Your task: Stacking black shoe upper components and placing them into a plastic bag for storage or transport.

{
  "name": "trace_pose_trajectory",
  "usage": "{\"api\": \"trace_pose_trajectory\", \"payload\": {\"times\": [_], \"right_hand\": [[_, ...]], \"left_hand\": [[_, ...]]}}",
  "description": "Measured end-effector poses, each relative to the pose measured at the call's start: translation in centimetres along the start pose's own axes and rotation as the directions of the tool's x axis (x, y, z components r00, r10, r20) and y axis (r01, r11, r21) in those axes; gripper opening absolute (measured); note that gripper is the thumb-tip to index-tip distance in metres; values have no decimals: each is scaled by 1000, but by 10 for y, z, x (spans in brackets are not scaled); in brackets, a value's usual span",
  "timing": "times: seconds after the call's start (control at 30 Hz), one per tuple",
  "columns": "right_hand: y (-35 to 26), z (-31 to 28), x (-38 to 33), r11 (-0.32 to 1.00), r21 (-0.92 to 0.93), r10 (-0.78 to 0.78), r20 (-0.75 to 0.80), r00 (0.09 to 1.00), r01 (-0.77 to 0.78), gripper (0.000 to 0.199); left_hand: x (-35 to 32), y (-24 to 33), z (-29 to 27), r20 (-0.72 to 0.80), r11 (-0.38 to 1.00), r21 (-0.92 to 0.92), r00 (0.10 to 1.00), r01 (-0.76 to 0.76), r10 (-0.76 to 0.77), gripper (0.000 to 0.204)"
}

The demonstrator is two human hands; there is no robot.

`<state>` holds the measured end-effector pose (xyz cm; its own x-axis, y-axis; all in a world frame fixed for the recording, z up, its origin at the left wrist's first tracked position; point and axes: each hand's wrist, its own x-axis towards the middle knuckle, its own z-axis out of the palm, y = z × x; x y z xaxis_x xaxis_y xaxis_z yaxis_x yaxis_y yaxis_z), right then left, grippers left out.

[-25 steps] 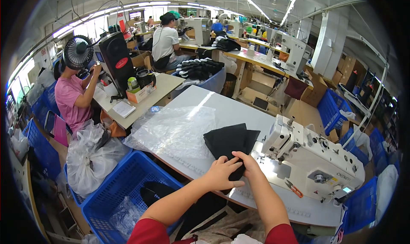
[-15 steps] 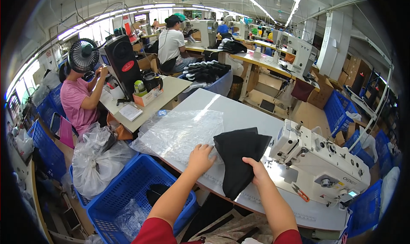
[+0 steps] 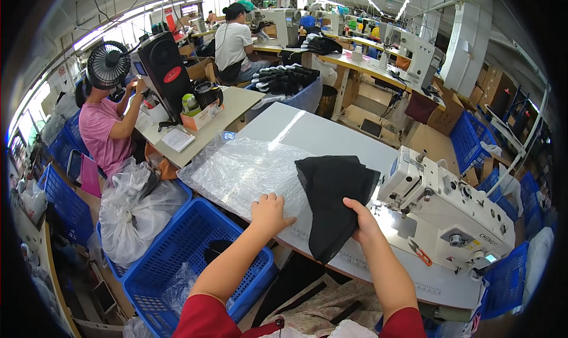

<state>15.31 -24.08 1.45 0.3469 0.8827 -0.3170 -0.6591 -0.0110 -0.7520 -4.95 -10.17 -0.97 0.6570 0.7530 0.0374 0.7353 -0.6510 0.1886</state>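
My right hand point(image 3: 365, 221) grips the right edge of a black fabric piece point(image 3: 336, 205), thumb on top and fingers underneath. The piece is broad at the far end, narrows toward me, and looks layered with a thin mesh-like margin. To its left, my left hand point(image 3: 271, 215) rests at the near edge of a clear plastic sheet or bag point(image 3: 245, 166). Its fingers are extended and apart from the fabric. Both lie on a pale sewing table point(image 3: 278, 122). Just right of the fabric stands a white sewing machine point(image 3: 449, 205).
Orange-handled thread snips point(image 3: 421, 253) lie beside the machine. A blue plastic crate point(image 3: 139, 282) with clear wrapping stands below the table's left side, near a stuffed translucent bag point(image 3: 133, 219). A person in pink point(image 3: 106, 128) sits at the left; another in white point(image 3: 234, 45) works farther back.
My left hand has shifted slightly left, away from the black fabric. My right hand keeps its hold, and the fabric sits slightly farther from me. The whole view has shifted a little.
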Motion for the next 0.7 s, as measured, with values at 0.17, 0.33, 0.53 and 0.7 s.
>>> {"api": "trace_pose_trajectory", "payload": {"times": [0.17, 0.33, 0.53, 0.7], "right_hand": [[5, 6, -5, 996, -66, -50, 39, 998, 53, 53], [3, 10, -17, 968, -186, -164, 50, 985, 171, 64], [-2, 17, -36, 745, -568, -344, 123, 931, 350, 71], [0, 20, -42, 536, -750, -346, 225, 911, 389, 76]], "left_hand": [[3, -16, 35, -410, 972, -98, 898, -215, 158, 43], [-1, -4, 13, -208, 977, -211, 978, -19, -26, 36], [3, -42, 22, -275, 691, -723, 925, -19, -262, 22], [-1, -48, 2, -137, 136, -987, 888, -85, -439, 18]]}}
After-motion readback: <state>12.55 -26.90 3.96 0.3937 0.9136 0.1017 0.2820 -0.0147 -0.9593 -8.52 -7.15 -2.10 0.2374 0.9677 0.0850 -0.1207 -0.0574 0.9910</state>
